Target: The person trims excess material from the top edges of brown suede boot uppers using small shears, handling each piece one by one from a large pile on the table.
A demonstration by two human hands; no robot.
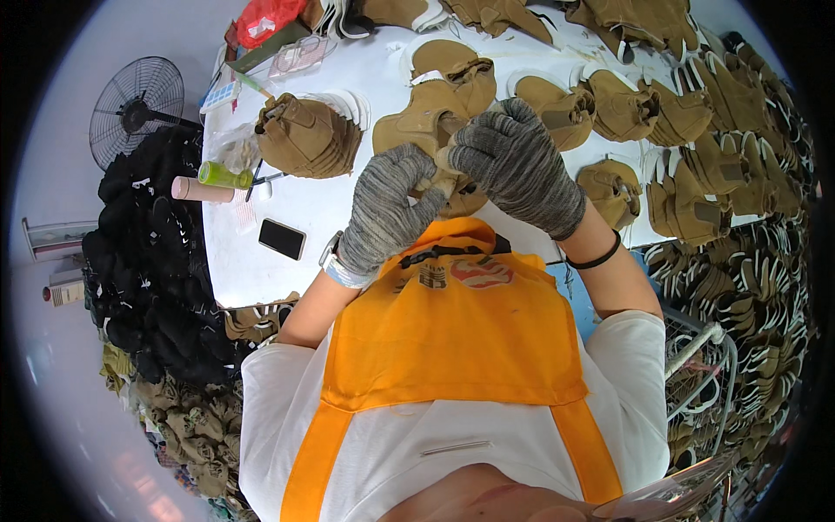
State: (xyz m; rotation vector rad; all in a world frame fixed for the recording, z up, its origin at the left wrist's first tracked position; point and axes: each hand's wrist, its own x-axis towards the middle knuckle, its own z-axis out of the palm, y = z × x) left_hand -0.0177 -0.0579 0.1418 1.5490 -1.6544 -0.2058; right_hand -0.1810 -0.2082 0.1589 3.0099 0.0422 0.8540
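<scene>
A tan shoe upper is held up in front of my chest over the white table. My left hand, in a grey striped knit glove, closes round its lower left edge. Gloved the same way, my right hand is closed at the upper's opening on the right, with the fingers bent inward. Between the two hands some of the upper's edge shows, but what the fingertips pinch is hidden. Just beyond it lies another tan upper, with a white edge.
On the white table lie a phone, a pink and green bottle and a stack of nested uppers. More uppers stand in rows at the right. A fan and piled black shoes are at the left.
</scene>
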